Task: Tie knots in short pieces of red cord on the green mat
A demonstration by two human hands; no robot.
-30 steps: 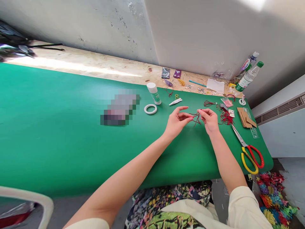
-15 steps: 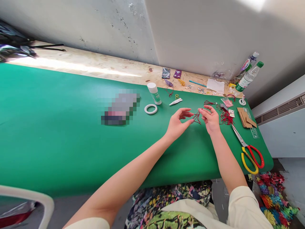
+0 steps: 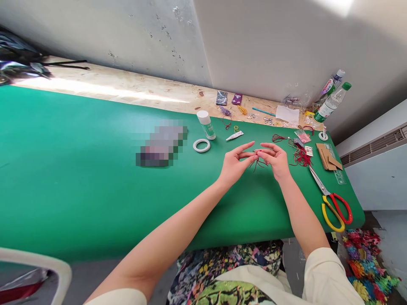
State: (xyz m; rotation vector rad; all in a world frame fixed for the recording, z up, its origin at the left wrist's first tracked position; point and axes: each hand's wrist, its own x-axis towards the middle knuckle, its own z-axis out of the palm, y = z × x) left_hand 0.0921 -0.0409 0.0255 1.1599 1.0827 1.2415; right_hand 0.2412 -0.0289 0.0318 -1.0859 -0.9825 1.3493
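On my feed, red cords hung between the left hand and right hand, about equally near both, loose ends fanning toward the near side. Each grip was pinched on them above the counter; farther off lay a white tube.

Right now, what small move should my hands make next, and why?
Perhaps draw the right hand slightly away from the left hand: their fingertips crowd together over the red cord, covering part of it, while loose ends dangle below.
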